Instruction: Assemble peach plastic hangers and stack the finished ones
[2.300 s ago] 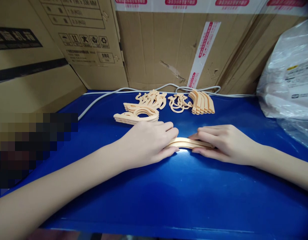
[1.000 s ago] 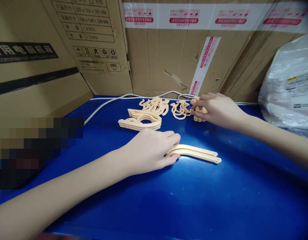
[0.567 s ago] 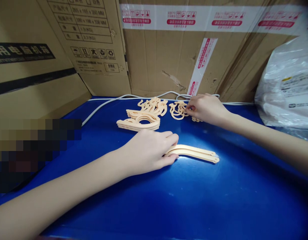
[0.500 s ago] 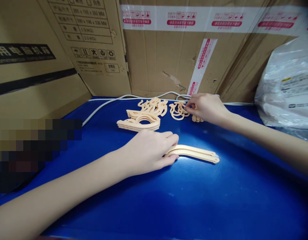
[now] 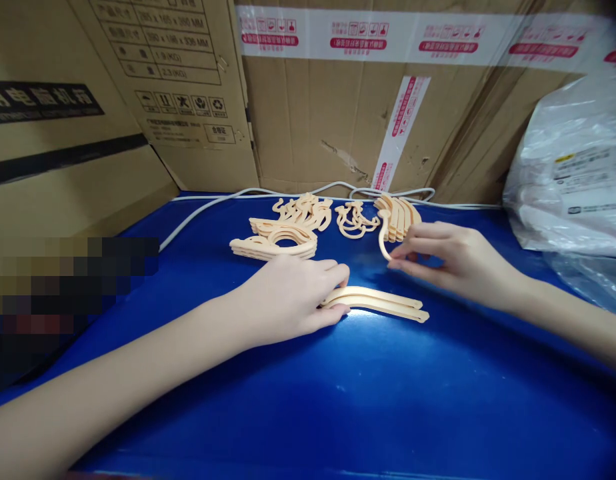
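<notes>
My left hand (image 5: pixel 303 293) is closed around one end of a pair of beige plastic hanger arms (image 5: pixel 383 300). The arms lie side by side, slightly bent, their free ends pointing right above the blue surface. Between the thumb and fingers of my right hand (image 5: pixel 443 260) is a curved beige hook (image 5: pixel 385 233), held upright by its lower end. Behind that hook stands a row of similar beige arms (image 5: pixel 401 213). To its left lies a small heap of beige hooks (image 5: pixel 355 223). The gripped ends of the arms are hidden under my left fingers.
Beyond my left hand are stacked beige hanger pieces (image 5: pixel 273 247) and a loose pile of curved parts (image 5: pixel 305 212). A white cable (image 5: pixel 208 203) runs along the back of the blue table (image 5: pixel 308 407). Cardboard boxes (image 5: pixel 308 120) wall the back; a plastic-wrapped package (image 5: pixel 568 180) sits right.
My right hand has come from the hook heap toward me and slightly right, bringing out one hook. The row of arms behind it is uncovered. My left hand keeps its grip.
</notes>
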`<state>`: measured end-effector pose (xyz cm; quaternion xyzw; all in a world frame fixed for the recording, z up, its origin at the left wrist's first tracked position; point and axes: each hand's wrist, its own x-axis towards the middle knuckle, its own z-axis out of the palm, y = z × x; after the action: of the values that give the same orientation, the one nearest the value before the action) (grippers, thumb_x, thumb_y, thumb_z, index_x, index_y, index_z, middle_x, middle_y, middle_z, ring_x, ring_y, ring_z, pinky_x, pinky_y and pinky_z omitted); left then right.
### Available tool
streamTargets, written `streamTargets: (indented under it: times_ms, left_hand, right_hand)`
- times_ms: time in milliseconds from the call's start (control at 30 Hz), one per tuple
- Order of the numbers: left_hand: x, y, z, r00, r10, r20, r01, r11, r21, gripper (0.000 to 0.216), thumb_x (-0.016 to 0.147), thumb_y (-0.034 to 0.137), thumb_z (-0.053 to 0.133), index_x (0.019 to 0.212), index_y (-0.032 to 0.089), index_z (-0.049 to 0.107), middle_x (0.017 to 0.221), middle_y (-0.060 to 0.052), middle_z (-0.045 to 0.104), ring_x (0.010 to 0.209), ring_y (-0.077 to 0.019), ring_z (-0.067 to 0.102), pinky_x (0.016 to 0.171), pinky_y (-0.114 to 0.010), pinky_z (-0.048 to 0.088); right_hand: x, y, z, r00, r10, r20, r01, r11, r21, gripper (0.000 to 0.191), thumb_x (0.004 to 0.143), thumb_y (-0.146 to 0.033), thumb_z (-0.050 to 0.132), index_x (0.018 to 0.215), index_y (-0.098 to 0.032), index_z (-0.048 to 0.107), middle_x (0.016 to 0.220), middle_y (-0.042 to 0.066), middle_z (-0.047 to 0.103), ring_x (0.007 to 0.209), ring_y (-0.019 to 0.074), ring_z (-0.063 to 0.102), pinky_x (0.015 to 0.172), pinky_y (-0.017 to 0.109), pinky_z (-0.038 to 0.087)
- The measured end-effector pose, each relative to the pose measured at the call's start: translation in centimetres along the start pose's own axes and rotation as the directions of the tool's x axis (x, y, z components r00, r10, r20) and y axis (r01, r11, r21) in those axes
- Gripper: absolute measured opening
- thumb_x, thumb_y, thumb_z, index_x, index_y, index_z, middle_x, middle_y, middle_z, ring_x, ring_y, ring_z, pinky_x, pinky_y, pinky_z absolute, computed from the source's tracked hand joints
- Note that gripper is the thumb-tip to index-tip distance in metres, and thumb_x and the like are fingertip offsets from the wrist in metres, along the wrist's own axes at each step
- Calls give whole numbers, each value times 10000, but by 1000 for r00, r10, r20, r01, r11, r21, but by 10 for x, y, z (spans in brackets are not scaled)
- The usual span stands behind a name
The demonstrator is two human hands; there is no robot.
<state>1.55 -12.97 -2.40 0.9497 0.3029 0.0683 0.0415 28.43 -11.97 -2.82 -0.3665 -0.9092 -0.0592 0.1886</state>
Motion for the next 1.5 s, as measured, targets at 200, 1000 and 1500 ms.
streamTargets:
  times_ms: [200,1000,1500]
  left_hand:
    - [1,0,-1,1000,-11,13,11,1000,-8,162,914,338,548,900,180,583,798,25,619,631,-119,535,521,-249,279]
    - [1,0,-15,987,-117,-114,128,988,91,346,962,504,454,990,190,598,884,5,672,652,-135,575,544,-247,286]
    - [51,-74,-38,771,-634,-53,634,759,149,411,836,551,470,824,195,674,817,-70,697,742,-231,614,593,-288,324]
  right_hand:
    - [-22,-5,5,1000,-8,-15,8,1000,1,220,947,-321,541,891,-194,711,794,41,675,712,160,616,651,292,468]
    - [-27,-4,18,998,-42,-40,36,992,-122,279,967,-283,507,838,-172,729,708,33,638,624,146,557,598,280,397]
    - [-27,-5,20,994,-57,-89,48,995,-93,247,954,-275,539,831,-180,731,711,22,650,617,130,560,593,274,382]
